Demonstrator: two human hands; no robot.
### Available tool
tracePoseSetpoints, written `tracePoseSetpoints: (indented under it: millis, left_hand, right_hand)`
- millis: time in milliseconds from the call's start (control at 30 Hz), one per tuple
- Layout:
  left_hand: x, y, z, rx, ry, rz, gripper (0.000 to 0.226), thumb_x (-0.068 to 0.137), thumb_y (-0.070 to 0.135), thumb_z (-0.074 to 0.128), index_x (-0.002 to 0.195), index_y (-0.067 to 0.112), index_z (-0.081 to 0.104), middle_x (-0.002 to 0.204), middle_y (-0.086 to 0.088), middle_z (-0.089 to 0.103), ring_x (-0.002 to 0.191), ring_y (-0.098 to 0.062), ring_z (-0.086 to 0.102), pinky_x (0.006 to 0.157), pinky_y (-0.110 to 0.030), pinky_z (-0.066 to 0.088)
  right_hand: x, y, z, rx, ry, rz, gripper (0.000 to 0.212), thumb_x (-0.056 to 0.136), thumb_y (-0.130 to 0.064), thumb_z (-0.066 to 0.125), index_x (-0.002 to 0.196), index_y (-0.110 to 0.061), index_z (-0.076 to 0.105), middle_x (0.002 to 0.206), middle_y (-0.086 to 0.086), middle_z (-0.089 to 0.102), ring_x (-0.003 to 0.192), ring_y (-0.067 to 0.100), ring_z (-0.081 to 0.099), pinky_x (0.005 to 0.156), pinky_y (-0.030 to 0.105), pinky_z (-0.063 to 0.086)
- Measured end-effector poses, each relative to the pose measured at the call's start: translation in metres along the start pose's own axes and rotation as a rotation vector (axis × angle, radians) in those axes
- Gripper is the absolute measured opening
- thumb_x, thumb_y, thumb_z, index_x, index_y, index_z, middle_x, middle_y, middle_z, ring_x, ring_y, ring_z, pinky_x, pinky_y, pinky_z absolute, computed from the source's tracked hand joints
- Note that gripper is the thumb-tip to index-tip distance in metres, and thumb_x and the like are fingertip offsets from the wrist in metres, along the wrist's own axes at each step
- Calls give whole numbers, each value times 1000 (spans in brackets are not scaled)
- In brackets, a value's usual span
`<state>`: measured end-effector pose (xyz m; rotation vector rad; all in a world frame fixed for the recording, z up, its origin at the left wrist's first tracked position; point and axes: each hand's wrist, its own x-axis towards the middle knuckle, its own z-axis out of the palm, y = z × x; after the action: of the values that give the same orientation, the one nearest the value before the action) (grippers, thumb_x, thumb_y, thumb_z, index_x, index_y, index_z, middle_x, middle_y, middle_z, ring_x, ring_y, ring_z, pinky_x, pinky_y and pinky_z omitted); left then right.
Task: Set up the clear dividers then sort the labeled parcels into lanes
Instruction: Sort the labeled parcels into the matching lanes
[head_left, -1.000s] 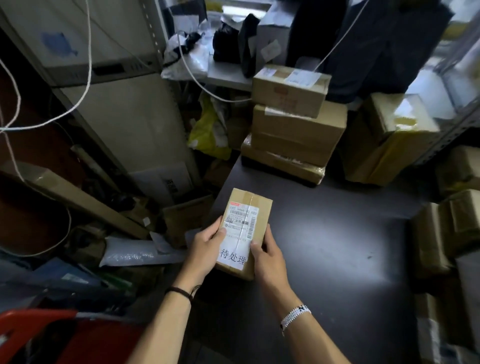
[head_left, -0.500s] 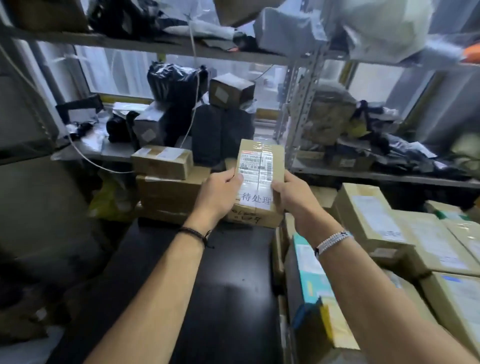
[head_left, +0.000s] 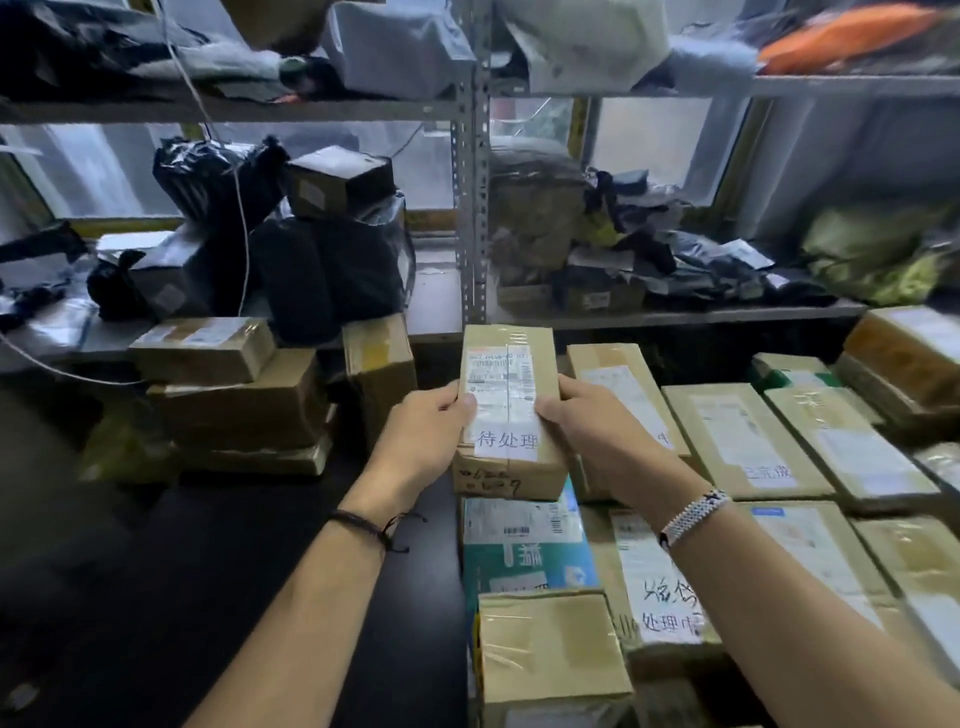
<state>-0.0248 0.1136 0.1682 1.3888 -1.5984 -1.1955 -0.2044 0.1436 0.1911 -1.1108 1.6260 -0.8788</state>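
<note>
Single head-worn wide-angle view, forward and down, close over table (head_left: 156, 571), toward shelving (head_left: 470, 208).

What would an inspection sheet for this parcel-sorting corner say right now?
Surface: dark tabletop, boxes along its far and right sides.
Job's things: held parcel with white label; labeled parcels lying in rows at right; clear dividers, nothing seen.
Clutter: stacked cardboard boxes at far left; black bags behind them.
Hands: left hand and right hand grip the held parcel's sides.
Cables: white cord hangs at left.
Surroundings: metal shelf rack, loaded with bags; window behind.
</note>
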Motion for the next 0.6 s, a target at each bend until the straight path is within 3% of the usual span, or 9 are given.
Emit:
tracePoseSetpoints:
  millis: [67,233,367,600]
  left_hand:
    - [-13,-9,11,-15,1,-34,29,104,30,50,125,37,68,100,21,75,89,6,71,70,-12,54]
    - [-31,-28,30,-16,-17,-127,28,104,30,50,110,49,69,98,23,75,91,2,72,86,-31,60]
    - [-44,-35,38,-36,-44,-174,29,104,29,51,125,39,68,103,19,76,94,-1,73,88,-34,60]
    - [-58,-40,44,7,-31,-200,26,103,28,52,119,37,71,100,21,76,91,0,73,87,-32,60]
  right_hand:
    - [-7,14,-3,-35,-18,11,26,104,-17,51,118,-29,69,114,-10,75,98,8,71,77,26,56]
    - [-16,42,-4,-29,-76,88,27,107,-21,50,129,-29,62,112,-10,74,91,4,73,63,18,56]
    - [-23,57,-5,-41,-84,119,27,106,-18,50,126,-29,65,108,-11,76,91,4,73,64,18,55]
    - [-33,68,-9,-58,-75,101,30,103,-14,50,122,-27,70,109,-12,76,94,5,73,64,16,53]
